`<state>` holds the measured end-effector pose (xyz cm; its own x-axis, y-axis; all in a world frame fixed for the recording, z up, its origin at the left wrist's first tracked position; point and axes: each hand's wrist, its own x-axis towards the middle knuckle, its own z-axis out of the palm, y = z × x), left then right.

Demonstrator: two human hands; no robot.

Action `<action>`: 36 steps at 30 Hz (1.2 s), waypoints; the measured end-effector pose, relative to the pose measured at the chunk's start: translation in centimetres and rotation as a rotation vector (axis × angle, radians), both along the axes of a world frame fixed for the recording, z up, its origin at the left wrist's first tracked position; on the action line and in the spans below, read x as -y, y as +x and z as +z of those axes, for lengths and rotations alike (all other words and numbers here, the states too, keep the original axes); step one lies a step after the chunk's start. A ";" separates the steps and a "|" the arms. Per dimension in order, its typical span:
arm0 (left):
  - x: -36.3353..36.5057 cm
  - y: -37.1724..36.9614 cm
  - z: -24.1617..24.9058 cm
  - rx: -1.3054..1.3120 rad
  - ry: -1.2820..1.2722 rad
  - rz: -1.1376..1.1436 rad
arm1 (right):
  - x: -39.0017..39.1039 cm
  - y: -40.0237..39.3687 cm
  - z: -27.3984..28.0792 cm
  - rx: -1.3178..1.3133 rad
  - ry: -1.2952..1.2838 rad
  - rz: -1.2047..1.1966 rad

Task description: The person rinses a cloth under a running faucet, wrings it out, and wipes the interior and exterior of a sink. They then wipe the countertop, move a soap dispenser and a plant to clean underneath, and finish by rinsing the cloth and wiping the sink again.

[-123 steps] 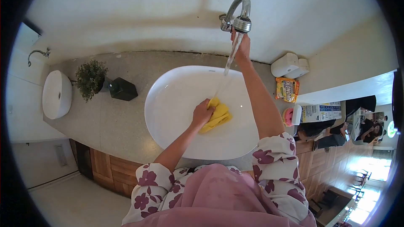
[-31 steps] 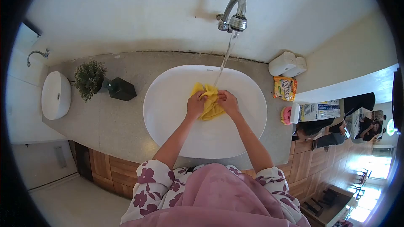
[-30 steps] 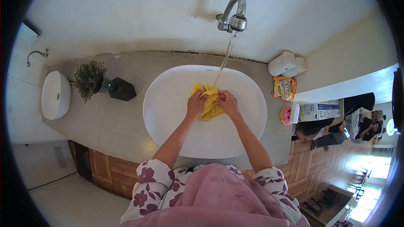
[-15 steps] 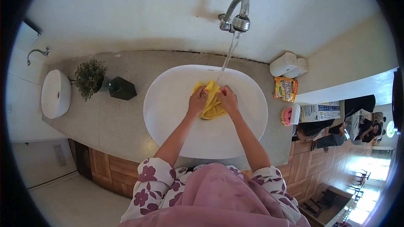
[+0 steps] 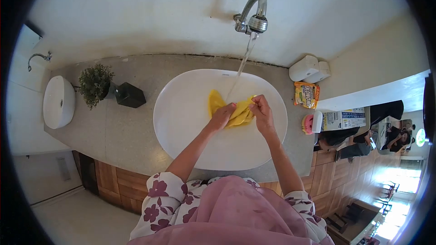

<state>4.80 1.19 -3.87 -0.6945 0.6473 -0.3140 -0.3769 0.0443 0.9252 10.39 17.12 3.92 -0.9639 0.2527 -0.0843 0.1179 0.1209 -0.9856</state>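
Note:
A wet-looking yellow cloth (image 5: 240,117) is bunched between my hands inside the white oval basin (image 5: 181,140). My left hand (image 5: 221,116) grips its middle, with a loose end hanging past the fingers on the left. Pinched in the fingers of my right hand (image 5: 263,114) is the cloth's right edge, pulled a little away from the left hand. Water runs from the chrome faucet (image 5: 258,16) in a slanting stream that falls into the basin just behind the cloth.
Left on the grey counter (image 5: 131,131) stand a dark green bottle-like container (image 5: 130,95), a potted plant (image 5: 95,85) and a second basin (image 5: 60,102). At right are white rolls (image 5: 305,68), a yellow packet (image 5: 306,95) and a pink sponge (image 5: 308,124). People are visible farther right.
My right hand has moved to the right, drawing the cloth's edge outward. My left hand has shifted slightly right and down, and the cloth is spread wider. Water still runs.

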 end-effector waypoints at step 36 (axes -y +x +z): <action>7.5 -2.2 8.8 -0.126 -0.643 -0.088 | 1.3 -8.4 -2.8 0.209 0.113 0.351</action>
